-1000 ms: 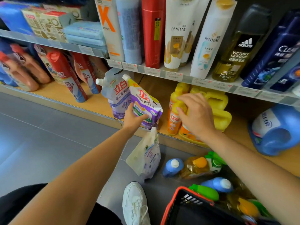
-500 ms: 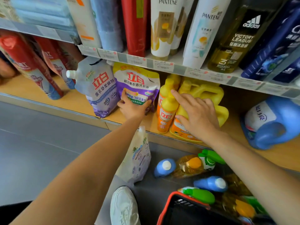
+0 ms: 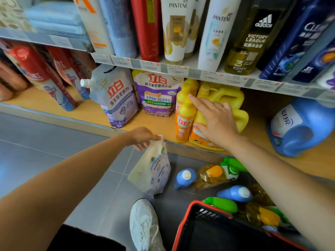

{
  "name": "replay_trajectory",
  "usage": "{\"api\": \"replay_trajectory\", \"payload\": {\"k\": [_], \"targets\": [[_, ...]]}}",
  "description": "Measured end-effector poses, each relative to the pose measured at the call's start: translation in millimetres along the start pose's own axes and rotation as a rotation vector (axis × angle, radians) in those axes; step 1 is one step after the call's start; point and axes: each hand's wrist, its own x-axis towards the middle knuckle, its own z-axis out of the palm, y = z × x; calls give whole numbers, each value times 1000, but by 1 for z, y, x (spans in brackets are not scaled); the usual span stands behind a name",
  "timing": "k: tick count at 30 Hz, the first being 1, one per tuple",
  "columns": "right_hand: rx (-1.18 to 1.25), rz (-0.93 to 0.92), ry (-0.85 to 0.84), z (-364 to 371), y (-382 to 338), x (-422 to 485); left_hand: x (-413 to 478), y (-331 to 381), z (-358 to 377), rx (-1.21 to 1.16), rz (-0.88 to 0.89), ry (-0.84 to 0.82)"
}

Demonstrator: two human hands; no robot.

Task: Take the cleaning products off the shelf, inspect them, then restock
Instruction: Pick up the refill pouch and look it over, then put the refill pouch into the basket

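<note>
Shelf pouches: A spouted lavender pouch (image 3: 114, 100) and a purple pouch (image 3: 157, 95) stand upright, labels out, near the front edge of the wooden shelf (image 3: 87, 113). I judge they are faced for shoppers.
Left hand: On my feed the left hand (image 3: 143, 140) pinches the top seal of a white pouch (image 3: 150, 173) standing on the floor just below the shelf's front edge. Gripping high lets the soft bag hang straight, likely for a lift back up.
Right hand: The right hand (image 3: 215, 122) lies flat, fingers straight, on the yellow jugs (image 3: 224, 96), its index finger at the small yellow bottle (image 3: 184, 115) beside them. I read it as steadying the row.
Floor stock: Loose bottles (image 3: 184, 178) lie beside a red basket (image 3: 183, 230), not yet shelved.
Right end: A blue jug (image 3: 299, 127) lies tipped on the shelf.
</note>
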Motion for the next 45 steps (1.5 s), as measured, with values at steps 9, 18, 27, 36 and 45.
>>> {"api": "replay_trajectory", "payload": {"k": [9, 18, 27, 36, 45], "targets": [[296, -63, 235, 9, -49, -54, -43, 8, 27, 57, -39, -26], [702, 208, -383, 33, -131, -135, -88, 30, 21, -299, -111, 236], [713, 241, 173, -30, -115, -48, -131, 76, -47, -743, 135, 489], [580, 281, -7, -68, -85, 67, -110, 88, -101, -935, 309, 570], [231, 86, -212, -31, -81, 68, -80, 44, -66, -961, 273, 415]]}}
